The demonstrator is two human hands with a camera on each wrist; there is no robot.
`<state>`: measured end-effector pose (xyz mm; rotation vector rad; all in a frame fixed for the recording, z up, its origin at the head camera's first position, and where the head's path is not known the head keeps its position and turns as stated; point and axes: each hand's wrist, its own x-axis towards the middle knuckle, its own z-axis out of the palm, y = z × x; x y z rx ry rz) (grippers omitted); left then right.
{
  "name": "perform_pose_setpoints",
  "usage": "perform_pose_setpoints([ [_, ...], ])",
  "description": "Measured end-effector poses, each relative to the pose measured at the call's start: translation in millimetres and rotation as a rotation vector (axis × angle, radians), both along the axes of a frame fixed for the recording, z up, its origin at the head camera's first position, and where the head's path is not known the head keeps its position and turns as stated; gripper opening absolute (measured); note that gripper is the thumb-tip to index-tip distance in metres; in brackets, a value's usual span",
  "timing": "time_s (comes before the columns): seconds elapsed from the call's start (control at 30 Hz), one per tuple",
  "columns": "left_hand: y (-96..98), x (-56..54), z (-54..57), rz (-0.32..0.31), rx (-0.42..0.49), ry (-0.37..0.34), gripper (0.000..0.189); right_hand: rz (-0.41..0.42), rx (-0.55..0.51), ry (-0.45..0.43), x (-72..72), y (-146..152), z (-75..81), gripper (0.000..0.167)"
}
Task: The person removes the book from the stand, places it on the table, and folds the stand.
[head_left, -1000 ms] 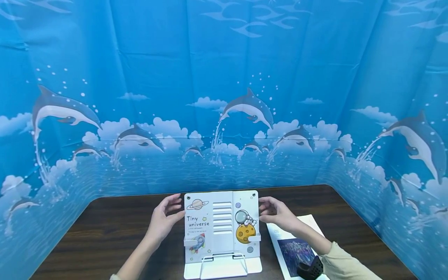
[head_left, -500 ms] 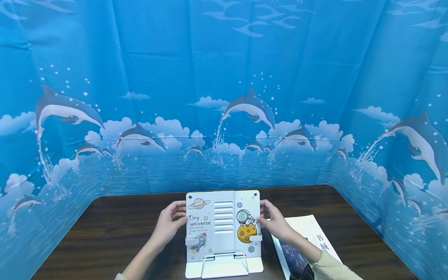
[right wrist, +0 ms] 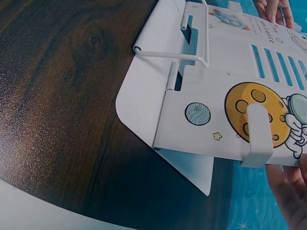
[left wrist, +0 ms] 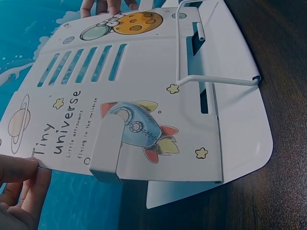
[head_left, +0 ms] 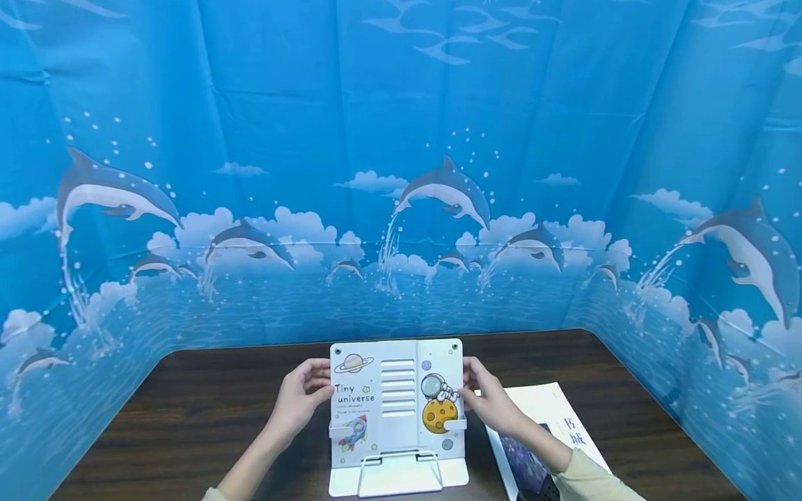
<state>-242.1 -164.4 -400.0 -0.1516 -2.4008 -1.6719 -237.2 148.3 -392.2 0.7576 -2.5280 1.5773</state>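
Book stand (head_left: 399, 442) is standing on the dark wood-grain table (head_left: 188, 424), in front of the person and between the two hands. Its white base plate (right wrist: 144, 91) is lying on the tabletop; its printed panel (left wrist: 144, 62) is rising from the base at a backward tilt. The left hand (head_left: 297, 398) is pinching the left edge of the panel, the thumb pressing near the lettering "Tiny universe" and the other fingers reaching behind the edge. The right hand (head_left: 491, 402) is pinching the opposite edge beside the astronaut print (head_left: 438, 390), its fingers partly hidden by the panel. Both hands are gripping at similar heights, above the two side clips. The left clip (left wrist: 108, 148) is overlapping the rocket print (left wrist: 139, 127); the right clip (right wrist: 259, 134) is overlapping the yellow moon print (right wrist: 240, 103). A white wire bracket (left wrist: 220, 80) is extending from the lower part of the panel over the base plate. A book (head_left: 541, 403) is lying on the table to the right of the stand, partly covered by the right forearm. A blue dolphin-print curtain (head_left: 282, 153) is hanging behind the table.
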Motion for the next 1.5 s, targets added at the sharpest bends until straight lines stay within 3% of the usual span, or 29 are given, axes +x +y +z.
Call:
perform_pose_setpoints([
  [0.2,0.1,0.3,0.2,0.007,-0.008,0.01,0.035,-0.015,-0.006,-0.013,6.3,-2,9.2,0.036],
  [0.47,3.6,1.0,3.8,0.009,0.012,0.045,0.035,-0.031,-0.024,-0.017,-18.0,7,-18.2,0.039],
  [0.77,1.3,3.3,1.6,0.03,-0.006,0.031,0.034,0.004,-0.064,-0.042,-20.5,6,-16.4,0.038],
  [1.17,4.1,15.3,3.3,0.049,0.003,0.001,0.034,-0.01,-0.063,-0.047,-34.6,6,-18.7,0.036],
  [1.5,8.9,32.9,3.6,0.06,0.013,-0.008,0.035,-0.115,-0.132,-0.118,-45.5,-1,-20.9,0.026],
])
